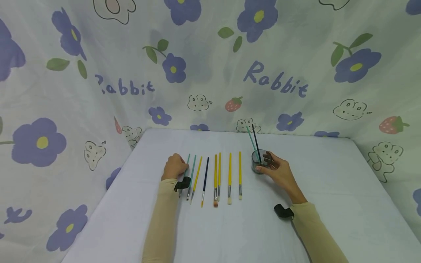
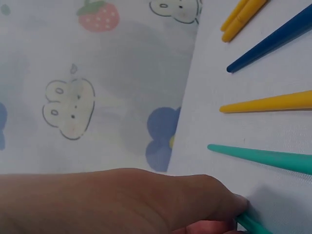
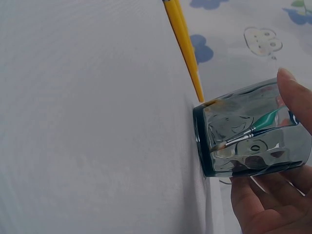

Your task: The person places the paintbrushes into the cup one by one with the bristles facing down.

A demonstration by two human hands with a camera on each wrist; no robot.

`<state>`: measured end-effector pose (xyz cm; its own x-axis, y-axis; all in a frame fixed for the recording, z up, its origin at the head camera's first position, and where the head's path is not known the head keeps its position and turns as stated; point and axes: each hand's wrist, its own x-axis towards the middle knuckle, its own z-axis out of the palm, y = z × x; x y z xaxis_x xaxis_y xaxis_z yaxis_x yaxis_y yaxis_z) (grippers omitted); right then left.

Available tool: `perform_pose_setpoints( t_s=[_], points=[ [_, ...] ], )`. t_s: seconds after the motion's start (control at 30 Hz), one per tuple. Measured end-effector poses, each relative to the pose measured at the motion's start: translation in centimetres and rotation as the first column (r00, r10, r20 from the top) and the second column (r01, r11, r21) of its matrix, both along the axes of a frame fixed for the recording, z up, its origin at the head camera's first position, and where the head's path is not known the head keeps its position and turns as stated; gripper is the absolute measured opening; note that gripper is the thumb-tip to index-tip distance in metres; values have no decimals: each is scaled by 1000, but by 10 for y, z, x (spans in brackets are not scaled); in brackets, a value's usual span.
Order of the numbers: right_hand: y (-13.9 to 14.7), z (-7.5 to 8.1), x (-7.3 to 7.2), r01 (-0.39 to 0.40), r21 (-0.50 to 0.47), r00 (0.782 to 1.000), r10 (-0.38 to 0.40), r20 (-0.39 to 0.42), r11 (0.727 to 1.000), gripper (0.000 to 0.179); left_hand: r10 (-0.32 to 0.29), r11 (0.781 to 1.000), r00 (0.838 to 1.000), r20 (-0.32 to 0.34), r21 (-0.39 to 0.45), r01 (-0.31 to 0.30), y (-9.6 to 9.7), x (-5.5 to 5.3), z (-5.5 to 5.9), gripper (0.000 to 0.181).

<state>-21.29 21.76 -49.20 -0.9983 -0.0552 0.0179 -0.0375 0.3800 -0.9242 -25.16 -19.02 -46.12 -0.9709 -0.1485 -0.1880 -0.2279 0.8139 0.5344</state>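
Nearest you: 2 beige sleeves, left (image 1: 161, 223) and right (image 1: 319, 233), each with a black wrist piece, left (image 1: 183, 183) and right (image 1: 283, 212), at its cuff.

Desk (image 1: 329, 171): white-covered, under the items below.

Brushes lying on the desk: 8 in a row, bristle ends towards you, handles pointing away. From your left: teal brush (image 1: 188, 159), partly hidden by your left arm; second teal brush (image 1: 193, 168); slim yellow brush (image 1: 196, 179); navy brush (image 1: 205, 179); then 4 more yellow brushes (image 1: 230, 175), the first 2 close together, the others spaced apart.

Left grip (image 1: 174, 167): your thumb and finger pinch the handle of the leftmost teal brush near its far end.

Right grip (image 1: 277, 168): your thumb and fingers are wrapped about the glass (image 1: 254, 162), a clear, grey-tinted tumbler just beyond the right end of the row.

In the glass: 2 brushes, 1 teal-handled (image 1: 252, 140) and 1 dark-handled (image 1: 255, 140), bristles down, handles leaning left above the rim.

Farthest: hanging cloth (image 1: 210, 73), white, printed with purple flowers, rabbits, strawberries and "Rabbit".
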Motion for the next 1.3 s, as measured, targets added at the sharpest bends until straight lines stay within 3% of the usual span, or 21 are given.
perform_pose_setpoints(
  t_s=[0.43,0.57,0.77,0.87,1.03,1.2,1.3],
  points=[
    [0,1,1,0,-14,1000,1,11,1000,97,-24,997,999,-43,-80,20,8,-1,-3,24],
    [0,0,1,0,-8,1000,0,13,1000,98,-16,999,999,-50,-35,14,3,0,4,24],
    [0,0,0,-2,-10,1000,2,4,1000,98,-35,991,997,-73,129,44,-5,1,20,27],
    [1,-1,0,0,4,1000,0,6,1000,98,-25,971,996,-86,237,45,-6,0,24,27],
    [0,-1,0,1,16,1000,-1,8,1000,98,11,918,993,-120,394,38,-5,0,26,29],
    [0,0,0,1,13,1000,-1,4,1000,97,47,869,984,-170,493,44,-2,0,29,29],
    [-1,0,0,2,10,1000,-2,3,1000,97,67,828,982,-179,558,45,1,1,31,28]
  ],
)
